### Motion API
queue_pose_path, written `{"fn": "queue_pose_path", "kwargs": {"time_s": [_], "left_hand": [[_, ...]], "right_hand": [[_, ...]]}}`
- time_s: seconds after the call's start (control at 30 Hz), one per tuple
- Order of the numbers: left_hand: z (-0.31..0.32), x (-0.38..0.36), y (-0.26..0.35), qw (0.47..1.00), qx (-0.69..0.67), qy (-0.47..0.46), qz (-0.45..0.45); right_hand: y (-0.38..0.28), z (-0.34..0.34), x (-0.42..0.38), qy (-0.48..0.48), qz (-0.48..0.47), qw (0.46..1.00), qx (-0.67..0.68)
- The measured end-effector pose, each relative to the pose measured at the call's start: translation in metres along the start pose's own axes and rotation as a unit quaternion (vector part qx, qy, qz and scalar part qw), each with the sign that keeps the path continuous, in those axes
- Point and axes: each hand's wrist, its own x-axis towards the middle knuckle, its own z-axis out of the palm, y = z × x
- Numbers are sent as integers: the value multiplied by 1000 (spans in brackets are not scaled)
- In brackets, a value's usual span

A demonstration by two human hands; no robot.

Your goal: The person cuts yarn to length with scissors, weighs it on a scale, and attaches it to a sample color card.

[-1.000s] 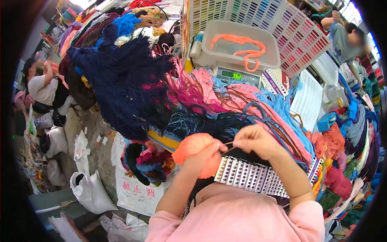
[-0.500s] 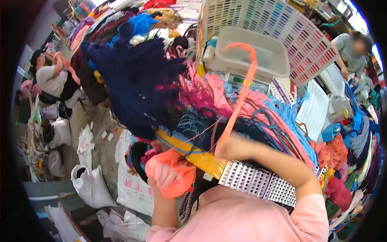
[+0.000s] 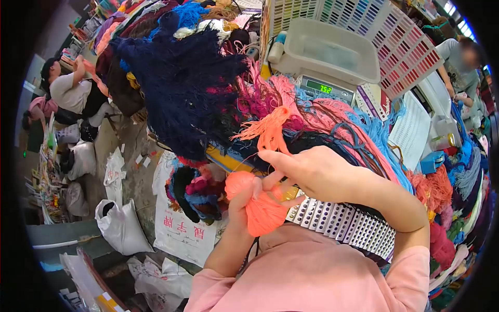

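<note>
My left hand (image 3: 243,202) is closed around a bundle of coral embroidery thread (image 3: 266,214), low in front of my chest. Beside it, my right hand (image 3: 317,174) has its fingers bent toward that bundle. A looser coral hank (image 3: 273,130) with a frayed end rises from behind the right hand's index finger and seems gripped there; the palm side is hidden. A thin strand runs between the two hands. Just beyond lie pink thread skeins (image 3: 283,88) and a large pile of navy thread (image 3: 182,88).
A scale (image 3: 327,89) with a lit green display carries a translucent plastic tub (image 3: 332,52). Thread colour charts (image 3: 405,57) stand behind it; a dotted card (image 3: 343,229) lies near my body. White sacks (image 3: 122,229) sit on the floor. Other people are at far left and right.
The long coral strand has dropped from its raised swing and lies bunched by my right hand. My left hand has moved up and right, bringing both hands together.
</note>
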Motion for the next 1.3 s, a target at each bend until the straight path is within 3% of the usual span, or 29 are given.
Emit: {"fn": "queue_pose_path", "kwargs": {"time_s": [0.07, 0.13, 0.17, 0.27, 0.3, 0.43, 0.53, 0.57, 0.67, 0.7, 0.8, 0.9, 0.97, 1.0, 1.1, 1.17, 1.27, 1.3], "left_hand": [[-8, -1, -2, 999, -19, 0, -49], [-17, 0, -5, 994, -53, -38, -93], [-19, 0, -8, 992, -65, -37, -104], [-34, -5, -15, 987, -92, -34, -128], [-32, -6, -14, 988, -75, -15, -136], [-15, -6, -17, 990, -18, 28, -139], [-3, -4, -23, 994, 21, 47, -91], [-1, -3, -24, 995, 33, 56, -69], [1, -4, -26, 990, 85, 71, -90], [0, -2, -27, 993, 50, 57, -91], [-12, 6, -30, 992, -68, 2, -107], [-26, 11, -30, 973, -179, -53, -135], [-29, 11, -33, 964, -220, -59, -138], [-26, 11, -34, 976, -178, -43, -120], [-7, 13, -40, 997, -49, -17, -64], [-1, 16, -46, 999, 35, -27, -27], [0, 18, -46, 977, 199, -45, -62], [1, 17, -47, 973, 211, -58, -71]], "right_hand": [[-3, -8, 0, -29, 85, 996, -3], [1, -19, 0, 42, 138, 989, -25], [4, -21, -2, 43, 123, 990, -59], [-3, -12, -7, -84, 36, 995, -49], [0, -5, -12, -79, 18, 996, -44], [2, -7, -24, -60, 87, 994, 34], [7, 4, -39, 43, 131, 986, 89], [-4, -2, -39, 46, 185, 966, 174], [5, 33, -49, 109, 167, 947, 251], [1, 39, -49, 90, 199, 933, 287], [-2, 53, -54, 193, 148, 933, 265], [4, 58, -66, 237, 274, 835, 413], [7, 61, -72, 306, 266, 815, 414], [5, 61, -74, 348, 271, 800, 407], [21, 66, -86, 395, 194, 852, 284], [7, 57, -89, 375, 202, 823, 375], [-11, 50, -78, 318, 244, 774, 490], [-9, 55, -76, 281, 258, 789, 482]]}}
